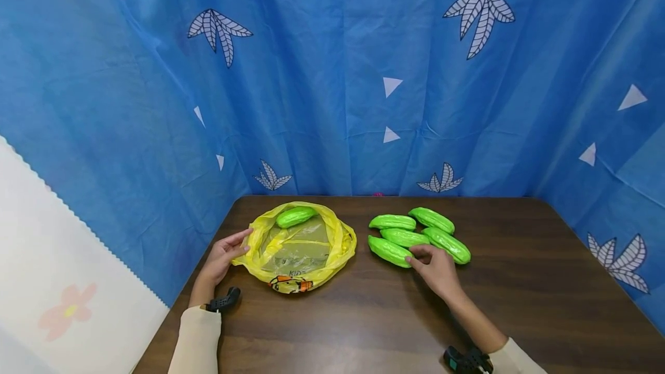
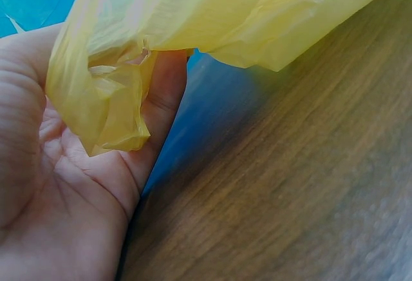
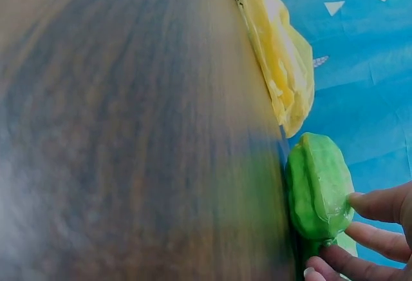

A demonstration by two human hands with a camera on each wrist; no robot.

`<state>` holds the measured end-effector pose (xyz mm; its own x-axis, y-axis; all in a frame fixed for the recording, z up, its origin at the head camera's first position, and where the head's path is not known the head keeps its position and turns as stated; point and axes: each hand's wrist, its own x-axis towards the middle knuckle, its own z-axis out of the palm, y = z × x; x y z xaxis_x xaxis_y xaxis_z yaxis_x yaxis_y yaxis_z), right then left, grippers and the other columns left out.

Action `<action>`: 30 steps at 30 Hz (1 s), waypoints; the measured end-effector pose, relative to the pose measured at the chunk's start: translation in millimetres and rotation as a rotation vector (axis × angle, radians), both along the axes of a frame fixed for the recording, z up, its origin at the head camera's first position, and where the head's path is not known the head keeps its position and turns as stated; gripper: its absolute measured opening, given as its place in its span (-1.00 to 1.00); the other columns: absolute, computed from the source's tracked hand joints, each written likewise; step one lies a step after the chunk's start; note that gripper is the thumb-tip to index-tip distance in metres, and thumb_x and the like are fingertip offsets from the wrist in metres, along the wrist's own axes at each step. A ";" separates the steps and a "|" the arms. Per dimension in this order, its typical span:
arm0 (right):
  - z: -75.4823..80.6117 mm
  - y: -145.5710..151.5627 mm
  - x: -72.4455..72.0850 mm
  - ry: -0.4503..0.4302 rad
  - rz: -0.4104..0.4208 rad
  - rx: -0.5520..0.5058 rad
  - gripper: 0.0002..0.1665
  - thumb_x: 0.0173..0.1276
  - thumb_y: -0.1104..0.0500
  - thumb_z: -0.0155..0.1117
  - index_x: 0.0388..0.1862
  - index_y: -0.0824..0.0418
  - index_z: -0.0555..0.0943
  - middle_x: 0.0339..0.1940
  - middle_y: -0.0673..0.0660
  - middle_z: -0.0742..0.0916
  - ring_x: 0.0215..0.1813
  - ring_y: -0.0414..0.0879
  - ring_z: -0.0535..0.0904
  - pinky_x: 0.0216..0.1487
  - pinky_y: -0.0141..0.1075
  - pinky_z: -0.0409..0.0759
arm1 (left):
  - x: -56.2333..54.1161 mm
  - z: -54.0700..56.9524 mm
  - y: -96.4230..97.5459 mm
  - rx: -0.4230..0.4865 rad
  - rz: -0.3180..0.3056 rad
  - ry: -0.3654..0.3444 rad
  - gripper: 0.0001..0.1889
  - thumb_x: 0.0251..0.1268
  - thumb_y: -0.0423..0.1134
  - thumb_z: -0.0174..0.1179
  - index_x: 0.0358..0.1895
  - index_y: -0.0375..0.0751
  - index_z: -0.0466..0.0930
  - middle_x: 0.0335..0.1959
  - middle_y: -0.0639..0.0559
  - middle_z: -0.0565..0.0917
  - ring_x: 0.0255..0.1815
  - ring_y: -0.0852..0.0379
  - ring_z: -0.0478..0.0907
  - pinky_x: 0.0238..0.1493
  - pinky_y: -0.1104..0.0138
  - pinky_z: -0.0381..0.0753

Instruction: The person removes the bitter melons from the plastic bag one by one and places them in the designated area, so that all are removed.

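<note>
A yellow plastic bag [image 1: 340, 258] lies with its mouth spread wide at the left of the table, one bright green ridged gourd [image 1: 295, 217] inside it. At the bag's left rim, my left hand [image 1: 222, 255] holds the edge; in the left wrist view, crumpled film [image 2: 119, 110] sits between thumb and fingers. My right hand [image 1: 436, 270] has its thumb and fingers about the right end of the nearest green gourd [image 1: 388, 251] in a group of several. The right wrist view shows this gourd [image 3: 318, 184] with fingertips touching it.
Other gourds [image 1: 392, 222] lie close together just behind and beside the right hand. A dark brown wooden table [image 1: 322, 333] carries everything. Blue patterned curtain [image 1: 322, 74] hangs behind the table's far edge and along both sides.
</note>
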<state>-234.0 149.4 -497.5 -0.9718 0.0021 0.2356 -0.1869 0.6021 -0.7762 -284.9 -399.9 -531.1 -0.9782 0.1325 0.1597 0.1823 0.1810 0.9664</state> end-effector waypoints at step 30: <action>27.1 -9.1 10.4 0.145 0.073 -0.036 -0.71 0.28 0.33 0.47 0.00 0.28 0.75 -0.10 0.19 0.80 -0.16 0.07 0.75 -0.28 -0.32 0.65 | 2.8 1.8 0.2 0.006 -0.040 0.037 -0.44 0.43 -0.42 0.22 0.44 -0.47 0.35 0.41 0.11 0.48 0.36 0.51 0.30 0.23 0.54 0.42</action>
<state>-223.6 140.3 -470.3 -0.9254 -0.0560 0.3748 -0.3409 0.5548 -0.7589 -282.1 -399.7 -529.3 -0.9656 0.1706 0.1962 0.2245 0.1665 0.9601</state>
